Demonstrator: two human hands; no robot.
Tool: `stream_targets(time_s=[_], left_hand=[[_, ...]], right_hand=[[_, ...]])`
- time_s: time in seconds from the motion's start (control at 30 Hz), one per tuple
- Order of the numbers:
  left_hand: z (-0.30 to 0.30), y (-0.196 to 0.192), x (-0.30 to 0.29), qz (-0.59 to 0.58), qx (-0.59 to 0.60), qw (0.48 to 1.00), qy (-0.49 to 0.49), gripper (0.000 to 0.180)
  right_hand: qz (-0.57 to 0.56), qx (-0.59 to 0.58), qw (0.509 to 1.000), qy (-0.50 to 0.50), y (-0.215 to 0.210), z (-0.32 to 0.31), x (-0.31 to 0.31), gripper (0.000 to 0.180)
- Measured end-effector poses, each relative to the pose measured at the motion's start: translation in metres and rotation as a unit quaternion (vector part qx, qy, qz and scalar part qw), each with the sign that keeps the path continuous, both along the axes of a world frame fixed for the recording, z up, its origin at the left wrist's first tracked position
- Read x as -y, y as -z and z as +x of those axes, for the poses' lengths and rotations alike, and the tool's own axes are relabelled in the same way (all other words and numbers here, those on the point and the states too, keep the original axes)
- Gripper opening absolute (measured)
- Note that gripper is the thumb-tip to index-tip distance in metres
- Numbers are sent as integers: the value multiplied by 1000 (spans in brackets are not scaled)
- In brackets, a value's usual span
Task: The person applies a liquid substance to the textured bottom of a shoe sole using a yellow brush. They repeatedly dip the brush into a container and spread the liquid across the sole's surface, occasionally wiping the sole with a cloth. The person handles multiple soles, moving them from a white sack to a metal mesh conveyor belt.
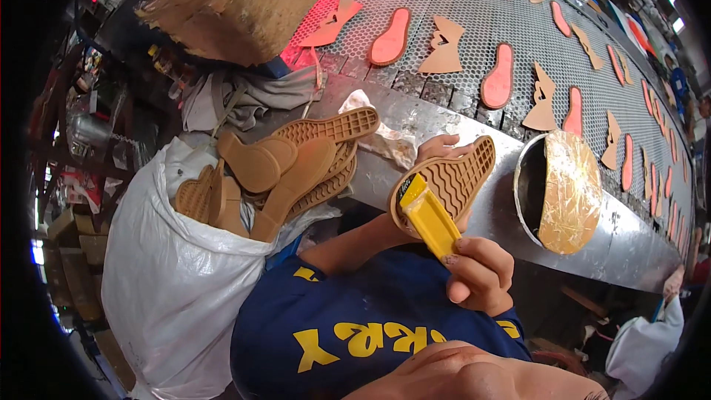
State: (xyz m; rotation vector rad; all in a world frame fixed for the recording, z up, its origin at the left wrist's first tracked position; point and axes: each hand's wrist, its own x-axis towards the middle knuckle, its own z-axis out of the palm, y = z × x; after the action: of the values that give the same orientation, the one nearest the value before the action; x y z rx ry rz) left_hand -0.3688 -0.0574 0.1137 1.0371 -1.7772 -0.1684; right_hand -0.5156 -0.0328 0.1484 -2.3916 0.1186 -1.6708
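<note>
My left hand [438,148] is closed around a tan shoe sole [463,170], its fingers showing past the far edge. The sole is tilted, with its wavy tread facing up. In my right hand [481,274] is a flat yellow brush [432,224], pinched by its handle. The dark end of the brush lies against or just over the left end of the sole; I cannot tell whether they touch. To the right stands a round pot [527,196], half covered by a shiny, tape-wrapped amber lid [572,192].
At left, a white sack [185,296] is piled with tan soles [255,163]. A crumpled whitish cloth [392,144] lies on the metal ledge [415,118]. Beyond, a mesh conveyor [474,22] carries pink insoles [498,78] and tan cut-outs [444,48]. A person's white sleeve [644,348] shows at lower right.
</note>
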Motion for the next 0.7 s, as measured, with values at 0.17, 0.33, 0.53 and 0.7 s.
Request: stream_targets(time_s=[0.17, 0.33, 0.53, 0.7], left_hand=[[-1, 10, 4, -31, -30, 999, 14, 55], [-8, 17, 1, 11, -133, 990, 48, 58], [-3, 16, -9, 127, -205, 960, 141, 65], [8, 8, -11, 103, -301, 912, 258, 85]], right_hand=[[64, 10, 998, 26, -2, 3, -6, 43], [102, 65, 985, -124, 1, 3, 5, 37], [136, 102, 980, -107, -1, 1, 6, 36], [107, 64, 992, -1, -2, -5, 9, 28]])
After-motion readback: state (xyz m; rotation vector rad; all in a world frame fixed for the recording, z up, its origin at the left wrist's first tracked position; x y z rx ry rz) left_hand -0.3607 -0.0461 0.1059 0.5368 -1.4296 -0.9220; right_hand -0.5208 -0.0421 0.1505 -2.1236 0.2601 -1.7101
